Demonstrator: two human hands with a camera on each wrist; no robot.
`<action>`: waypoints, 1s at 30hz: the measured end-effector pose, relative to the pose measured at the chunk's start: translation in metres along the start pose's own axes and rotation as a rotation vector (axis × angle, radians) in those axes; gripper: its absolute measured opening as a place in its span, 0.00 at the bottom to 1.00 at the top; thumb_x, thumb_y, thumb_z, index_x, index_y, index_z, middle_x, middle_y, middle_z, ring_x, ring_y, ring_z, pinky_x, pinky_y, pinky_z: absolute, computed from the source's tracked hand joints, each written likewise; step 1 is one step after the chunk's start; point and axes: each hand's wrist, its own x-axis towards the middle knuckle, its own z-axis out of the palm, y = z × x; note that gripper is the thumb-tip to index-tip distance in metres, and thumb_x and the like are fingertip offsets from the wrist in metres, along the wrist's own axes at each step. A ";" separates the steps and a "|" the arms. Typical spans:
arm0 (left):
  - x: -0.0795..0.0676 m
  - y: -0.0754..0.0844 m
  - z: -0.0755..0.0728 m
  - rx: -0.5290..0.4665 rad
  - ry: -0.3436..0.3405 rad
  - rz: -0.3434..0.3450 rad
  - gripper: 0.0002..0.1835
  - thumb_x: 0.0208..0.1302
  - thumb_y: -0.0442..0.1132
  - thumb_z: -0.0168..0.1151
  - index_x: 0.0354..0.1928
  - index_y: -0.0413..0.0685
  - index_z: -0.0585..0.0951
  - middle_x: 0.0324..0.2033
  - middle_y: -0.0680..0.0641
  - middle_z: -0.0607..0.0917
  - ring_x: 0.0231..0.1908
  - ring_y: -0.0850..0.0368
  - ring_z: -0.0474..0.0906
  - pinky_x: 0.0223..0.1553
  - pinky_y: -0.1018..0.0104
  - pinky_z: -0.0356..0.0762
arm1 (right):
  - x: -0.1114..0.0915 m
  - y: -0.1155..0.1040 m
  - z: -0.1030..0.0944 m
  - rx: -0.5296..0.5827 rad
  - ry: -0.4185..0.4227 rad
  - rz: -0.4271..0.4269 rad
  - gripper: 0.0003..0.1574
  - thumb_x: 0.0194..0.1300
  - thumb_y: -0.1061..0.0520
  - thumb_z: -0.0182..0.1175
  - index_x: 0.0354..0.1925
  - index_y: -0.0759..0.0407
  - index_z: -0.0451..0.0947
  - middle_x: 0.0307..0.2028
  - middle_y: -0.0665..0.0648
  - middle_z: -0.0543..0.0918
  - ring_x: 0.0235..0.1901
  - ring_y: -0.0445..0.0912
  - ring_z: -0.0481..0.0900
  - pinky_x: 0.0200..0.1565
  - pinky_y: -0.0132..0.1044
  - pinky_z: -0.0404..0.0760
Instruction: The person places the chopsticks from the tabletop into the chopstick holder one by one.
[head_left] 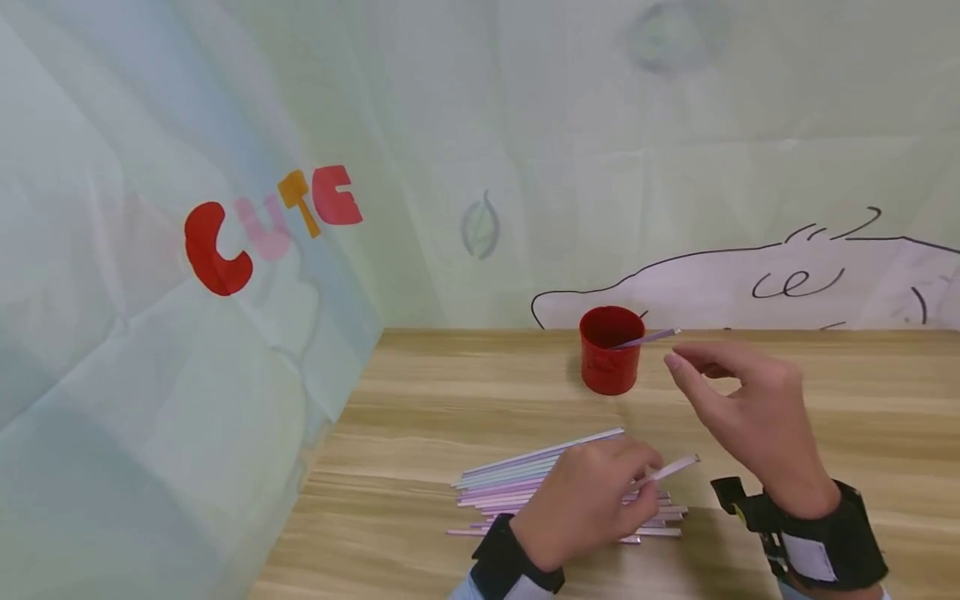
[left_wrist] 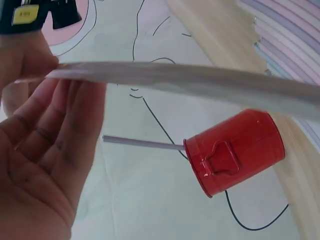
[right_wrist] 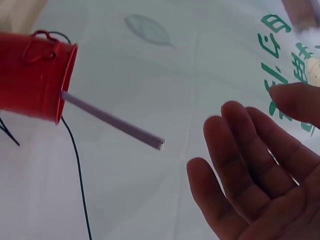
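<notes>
My left hand (head_left: pixel 588 496) is pinching one pale stick (head_left: pixel 677 467) between thumb and fingers, its far end poking out rightward, probably so that end is standing free of my grip; my right hand (head_left: pixel 750 400) is holding nothing, thumb and fingers loosely bent and parted, hovering near the tip of a purple stick (head_left: pixel 654 337); that one is leaning over the rim of the upright red cup (head_left: pixel 610 373), seemingly being too long to sink inside; the pile (head_left: pixel 510 471) is lying under and beside my left hand, roughly aligned, which is likely making single sticks easier to take; the cup is standing near the back edge of the table (head_left: pixel 405 417), a printed sheet (head_left: pixel 450 125) rising close behind and limiting reach; wood is showing between cup and pile, and leftward too, giving room.
</notes>
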 end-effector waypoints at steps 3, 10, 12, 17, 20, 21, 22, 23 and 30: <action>0.001 -0.003 -0.005 -0.048 0.079 -0.025 0.08 0.56 0.39 0.60 0.39 0.50 0.78 0.30 0.55 0.81 0.28 0.72 0.70 0.33 0.84 0.70 | -0.001 -0.004 0.001 0.052 -0.071 0.000 0.13 0.51 0.58 0.69 0.39 0.51 0.83 0.32 0.46 0.84 0.30 0.36 0.78 0.34 0.23 0.76; 0.003 -0.007 -0.014 -0.149 0.204 -0.077 0.09 0.57 0.38 0.59 0.40 0.48 0.78 0.28 0.54 0.80 0.28 0.69 0.71 0.33 0.83 0.72 | -0.001 -0.014 0.003 0.111 -0.179 -0.011 0.12 0.51 0.60 0.68 0.36 0.50 0.83 0.32 0.44 0.84 0.32 0.36 0.79 0.30 0.27 0.78; 0.002 -0.008 -0.015 -0.166 0.232 -0.093 0.09 0.56 0.38 0.60 0.40 0.48 0.78 0.28 0.53 0.80 0.27 0.69 0.71 0.32 0.82 0.73 | -0.001 -0.021 0.002 0.109 -0.188 -0.017 0.11 0.50 0.61 0.69 0.35 0.52 0.83 0.31 0.45 0.84 0.31 0.35 0.78 0.29 0.28 0.79; 0.002 -0.010 -0.016 -0.174 0.298 -0.111 0.10 0.57 0.38 0.60 0.42 0.47 0.77 0.30 0.53 0.79 0.28 0.68 0.72 0.32 0.82 0.73 | 0.004 -0.040 -0.006 0.162 -0.253 -0.022 0.11 0.47 0.64 0.70 0.34 0.56 0.83 0.30 0.47 0.84 0.31 0.35 0.78 0.29 0.29 0.80; 0.003 -0.010 -0.016 -0.156 0.354 -0.098 0.11 0.57 0.38 0.60 0.43 0.47 0.77 0.29 0.53 0.79 0.28 0.69 0.71 0.32 0.82 0.73 | 0.003 -0.038 -0.006 0.209 -0.317 -0.016 0.13 0.47 0.62 0.70 0.35 0.54 0.82 0.31 0.45 0.83 0.31 0.35 0.78 0.31 0.32 0.81; 0.003 -0.011 -0.016 -0.150 0.373 -0.093 0.11 0.58 0.37 0.60 0.43 0.47 0.77 0.29 0.53 0.79 0.28 0.69 0.71 0.32 0.82 0.74 | 0.003 -0.038 -0.007 0.232 -0.342 -0.007 0.13 0.47 0.62 0.70 0.35 0.54 0.82 0.31 0.45 0.83 0.31 0.36 0.78 0.31 0.33 0.81; 0.003 -0.011 -0.017 -0.140 0.392 -0.087 0.11 0.58 0.37 0.59 0.43 0.48 0.77 0.29 0.53 0.79 0.29 0.69 0.71 0.32 0.82 0.73 | 0.003 -0.039 -0.007 0.256 -0.369 0.007 0.13 0.48 0.62 0.70 0.35 0.54 0.82 0.31 0.45 0.83 0.31 0.36 0.78 0.31 0.35 0.81; 0.003 -0.011 -0.017 -0.133 0.409 -0.079 0.11 0.57 0.37 0.59 0.43 0.47 0.77 0.29 0.53 0.78 0.29 0.69 0.71 0.32 0.82 0.74 | 0.003 -0.039 -0.007 0.281 -0.393 0.020 0.13 0.48 0.62 0.70 0.35 0.54 0.82 0.31 0.45 0.83 0.31 0.37 0.78 0.31 0.36 0.82; 0.004 -0.012 -0.019 -0.122 0.453 -0.024 0.11 0.58 0.35 0.59 0.44 0.46 0.77 0.31 0.52 0.80 0.31 0.70 0.72 0.33 0.80 0.74 | 0.006 -0.048 -0.008 0.390 -0.469 0.090 0.11 0.51 0.65 0.67 0.35 0.55 0.81 0.30 0.48 0.83 0.31 0.39 0.79 0.33 0.36 0.82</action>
